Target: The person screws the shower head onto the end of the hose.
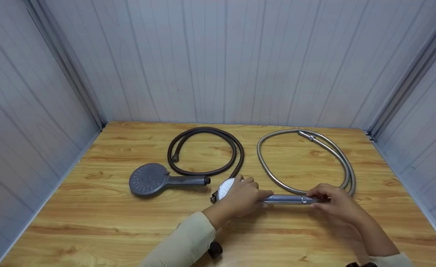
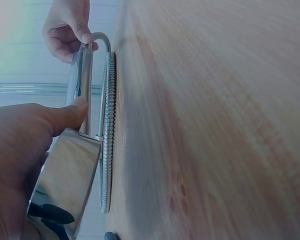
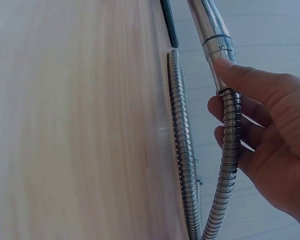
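Note:
My left hand [image 1: 243,196] grips a chrome hand shower [image 1: 286,199] around its head end, thumb along the handle. Part of its white spray face [image 1: 223,188] shows beside the fingers. At the handle's far end, my right hand [image 1: 337,204] pinches the metal connector [image 3: 219,75] of a silver shower hose [image 3: 229,135] between thumb and fingers. Connector and handle meet in line; how far they are screwed together I cannot tell. Both are held above the table in the wrist views. The rest of the silver hose lies coiled behind the right hand.
A dark grey hand shower [image 1: 148,180] lies on the wooden table [image 1: 103,230] at the left. Behind it a black hose [image 1: 203,173] lies coiled, one end running toward my left hand. Pale panelled walls [image 1: 221,63] enclose the table at the back and sides.

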Demonstrator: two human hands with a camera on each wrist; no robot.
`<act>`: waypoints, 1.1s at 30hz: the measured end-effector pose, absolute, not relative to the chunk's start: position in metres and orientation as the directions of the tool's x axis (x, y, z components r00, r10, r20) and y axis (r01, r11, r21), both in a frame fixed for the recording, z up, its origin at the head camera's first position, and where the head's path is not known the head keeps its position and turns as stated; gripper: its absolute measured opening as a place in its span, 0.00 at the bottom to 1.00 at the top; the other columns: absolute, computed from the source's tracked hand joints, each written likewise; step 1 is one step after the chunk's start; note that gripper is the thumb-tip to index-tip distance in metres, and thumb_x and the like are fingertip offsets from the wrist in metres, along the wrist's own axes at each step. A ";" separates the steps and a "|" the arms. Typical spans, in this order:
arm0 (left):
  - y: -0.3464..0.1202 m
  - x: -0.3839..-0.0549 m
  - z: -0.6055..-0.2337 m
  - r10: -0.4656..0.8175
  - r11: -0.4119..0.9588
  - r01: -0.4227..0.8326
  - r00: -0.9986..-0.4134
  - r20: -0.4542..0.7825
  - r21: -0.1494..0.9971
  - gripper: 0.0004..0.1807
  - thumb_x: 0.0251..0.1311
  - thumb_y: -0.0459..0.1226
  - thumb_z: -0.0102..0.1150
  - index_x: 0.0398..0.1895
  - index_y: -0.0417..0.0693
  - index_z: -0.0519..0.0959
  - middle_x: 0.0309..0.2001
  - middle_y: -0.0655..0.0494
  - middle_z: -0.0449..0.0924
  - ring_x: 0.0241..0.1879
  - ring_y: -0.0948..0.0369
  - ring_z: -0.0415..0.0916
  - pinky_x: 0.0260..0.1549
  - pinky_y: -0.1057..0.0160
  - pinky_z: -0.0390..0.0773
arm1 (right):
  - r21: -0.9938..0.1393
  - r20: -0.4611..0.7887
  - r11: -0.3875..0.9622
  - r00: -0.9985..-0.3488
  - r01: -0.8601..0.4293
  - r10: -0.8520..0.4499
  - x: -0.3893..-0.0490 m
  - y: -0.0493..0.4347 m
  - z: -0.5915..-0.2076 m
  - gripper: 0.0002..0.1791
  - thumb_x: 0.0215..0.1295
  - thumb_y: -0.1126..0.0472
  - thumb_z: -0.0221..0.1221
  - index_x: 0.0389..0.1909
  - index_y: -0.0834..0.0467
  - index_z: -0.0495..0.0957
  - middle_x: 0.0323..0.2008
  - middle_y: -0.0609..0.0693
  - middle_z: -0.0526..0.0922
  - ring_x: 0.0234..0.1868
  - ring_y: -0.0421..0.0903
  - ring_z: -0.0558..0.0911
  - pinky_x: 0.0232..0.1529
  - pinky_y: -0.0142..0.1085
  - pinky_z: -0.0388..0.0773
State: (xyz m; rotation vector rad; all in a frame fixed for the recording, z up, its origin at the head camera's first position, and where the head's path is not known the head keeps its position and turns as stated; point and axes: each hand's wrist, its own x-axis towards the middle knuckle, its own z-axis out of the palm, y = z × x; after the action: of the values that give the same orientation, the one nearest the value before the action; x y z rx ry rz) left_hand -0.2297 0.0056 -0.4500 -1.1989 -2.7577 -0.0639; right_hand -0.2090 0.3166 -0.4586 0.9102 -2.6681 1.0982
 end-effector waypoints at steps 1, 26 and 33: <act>0.006 -0.230 -0.450 0.725 0.683 0.731 -0.675 0.138 -0.012 0.23 0.64 0.56 0.55 0.63 0.74 0.75 0.40 0.60 0.82 0.40 0.60 0.69 0.44 0.54 0.62 | -0.602 0.319 0.557 -0.811 -0.573 -0.490 -0.209 0.317 -0.458 0.15 0.53 0.69 0.70 0.42 0.58 0.83 0.38 0.48 0.83 0.36 0.37 0.80 0.34 0.30 0.78; 0.005 -0.231 -0.452 0.727 0.680 0.733 -0.672 0.143 -0.010 0.23 0.63 0.55 0.57 0.62 0.73 0.76 0.41 0.59 0.83 0.43 0.59 0.72 0.49 0.50 0.64 | -0.622 0.243 0.564 -0.819 -0.543 -0.520 -0.210 0.319 -0.460 0.14 0.60 0.65 0.66 0.47 0.65 0.83 0.38 0.50 0.84 0.35 0.36 0.78 0.32 0.29 0.77; 0.005 -0.230 -0.453 0.724 0.681 0.732 -0.674 0.145 0.002 0.23 0.63 0.55 0.57 0.62 0.73 0.76 0.41 0.59 0.83 0.43 0.58 0.72 0.51 0.47 0.64 | -0.596 0.292 0.562 -0.807 -0.574 -0.514 -0.212 0.318 -0.464 0.17 0.53 0.70 0.70 0.45 0.66 0.81 0.38 0.54 0.83 0.36 0.40 0.79 0.33 0.31 0.77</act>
State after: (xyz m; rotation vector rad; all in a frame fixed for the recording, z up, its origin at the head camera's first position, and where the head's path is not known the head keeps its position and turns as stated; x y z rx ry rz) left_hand -0.2299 0.0050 -0.4530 -1.2013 -2.7572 -0.0908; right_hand -0.2117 0.3185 -0.4641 0.9419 -2.7002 1.0784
